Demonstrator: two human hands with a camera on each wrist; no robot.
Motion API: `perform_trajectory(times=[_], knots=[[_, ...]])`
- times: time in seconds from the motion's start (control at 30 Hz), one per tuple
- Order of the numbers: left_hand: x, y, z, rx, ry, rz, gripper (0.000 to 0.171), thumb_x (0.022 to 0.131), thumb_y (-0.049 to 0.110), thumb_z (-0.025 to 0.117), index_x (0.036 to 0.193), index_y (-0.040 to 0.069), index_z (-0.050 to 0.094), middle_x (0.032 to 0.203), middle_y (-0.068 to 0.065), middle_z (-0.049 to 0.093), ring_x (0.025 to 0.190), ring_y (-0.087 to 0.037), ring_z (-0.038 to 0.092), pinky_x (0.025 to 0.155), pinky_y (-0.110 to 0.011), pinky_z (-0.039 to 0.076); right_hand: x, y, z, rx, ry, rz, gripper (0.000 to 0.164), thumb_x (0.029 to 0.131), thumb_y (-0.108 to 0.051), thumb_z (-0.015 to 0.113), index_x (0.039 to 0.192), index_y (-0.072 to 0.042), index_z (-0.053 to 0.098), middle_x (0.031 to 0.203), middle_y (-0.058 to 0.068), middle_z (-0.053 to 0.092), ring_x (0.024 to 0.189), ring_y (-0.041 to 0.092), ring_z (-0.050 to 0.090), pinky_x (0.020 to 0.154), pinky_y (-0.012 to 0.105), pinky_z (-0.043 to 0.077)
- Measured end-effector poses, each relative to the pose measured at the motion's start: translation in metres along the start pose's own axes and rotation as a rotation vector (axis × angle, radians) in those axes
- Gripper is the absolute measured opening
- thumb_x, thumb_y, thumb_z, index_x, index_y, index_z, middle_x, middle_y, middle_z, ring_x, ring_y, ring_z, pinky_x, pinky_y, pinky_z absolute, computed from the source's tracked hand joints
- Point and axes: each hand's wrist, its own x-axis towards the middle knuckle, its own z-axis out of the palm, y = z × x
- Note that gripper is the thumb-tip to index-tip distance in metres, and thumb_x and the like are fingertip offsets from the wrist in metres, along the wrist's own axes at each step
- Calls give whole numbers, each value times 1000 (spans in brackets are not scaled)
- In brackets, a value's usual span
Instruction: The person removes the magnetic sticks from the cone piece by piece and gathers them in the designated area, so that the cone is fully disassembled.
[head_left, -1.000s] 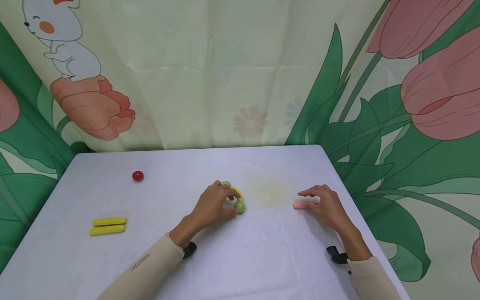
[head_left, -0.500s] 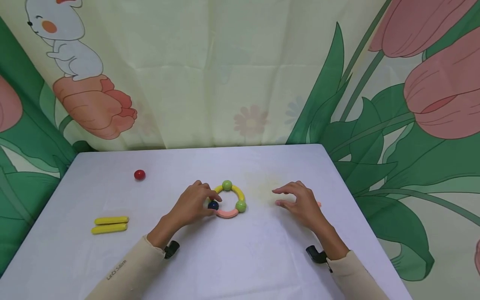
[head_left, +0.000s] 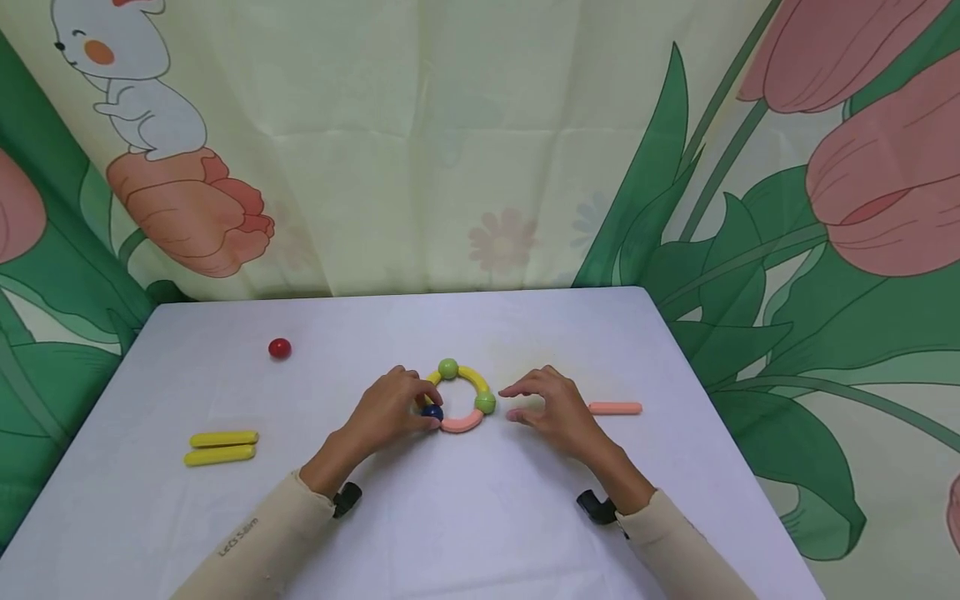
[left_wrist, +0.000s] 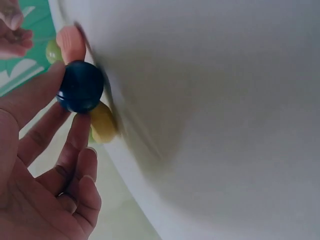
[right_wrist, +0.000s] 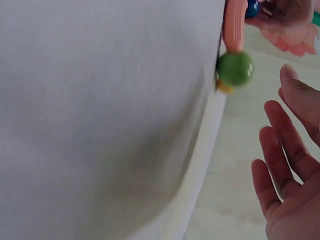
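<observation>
Blue ball [left_wrist: 81, 87] on the ring [head_left: 474, 378] is pinched by the left hand [head_left: 386, 404], at the scene's centre. Just right of the ring, the right hand [head_left: 553, 410] holds thumb and fingers apart. 1 pink stick [head_left: 616, 408] lies farther right; 2 yellow sticks [head_left: 219, 455] near left, 1 red ball [head_left: 280, 348] far left.

The blue ball [left_wrist: 81, 87] and a green ball [right_wrist: 235, 69] look like smooth, glossy plastic; the red ball [head_left: 280, 348] shines too. The pink arc [right_wrist: 234, 26] is duller (faintly grooved along its side). Tablecloth [head_left: 465, 525] and backdrop [head_left: 360, 183] are matt, creased cloth.
</observation>
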Motion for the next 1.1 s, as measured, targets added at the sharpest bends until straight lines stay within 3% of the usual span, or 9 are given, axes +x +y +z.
perform_trajectory(times=[0.17, 0.37, 0.63, 0.9, 1.1], knots=[[5, 8, 8, 26, 20, -9, 25, 77, 32, 97, 95, 21, 83, 79, 4, 68, 81, -13, 51, 73, -29, 44, 8, -9, 14, 14, -41, -66, 33, 81, -15, 93, 112, -20, 83, 105, -1, 78, 101, 16, 62, 89, 45, 57], [8, 15, 12, 22, 48, 7, 29, 75, 34, 98, 94, 19, 83, 75, 4, 67, 77, -13, 49, 70, -29, 43, 17, -16, 27, -40, -84, -132, 29, 81, -15, 93, 108, -20, 84, 101, -6, 79, 95, 14, 62, 84, 32, 53], [8, 15, 12, -25, 23, -8, 31, 71, 28, 101, 95, 20, 83, 79, 4, 69, 78, -12, 48, 70, -27, 42, 27, -19, 39, -82, -160, -131, 22, 82, -16, 93, 102, -19, 85, 97, -8, 79, 92, 12, 60, 82, 29, 48], [9, 10, 16, -30, 52, 65, 31, 72, 33, 101, 93, 20, 81, 74, 5, 67, 76, -10, 46, 67, -25, 39, 34, -23, 46, -112, -190, -112, 18, 80, -15, 94, 95, -19, 86, 89, -9, 79, 83, 10, 55, 74, 25, 43], [9, 10, 15, -11, 42, 57, 28, 75, 30, 98, 95, 21, 82, 78, 4, 68, 78, -11, 47, 69, -25, 40, 35, -24, 42, -119, -215, -136, 12, 83, -17, 92, 93, -17, 85, 85, -7, 75, 83, 10, 55, 72, 24, 44]])
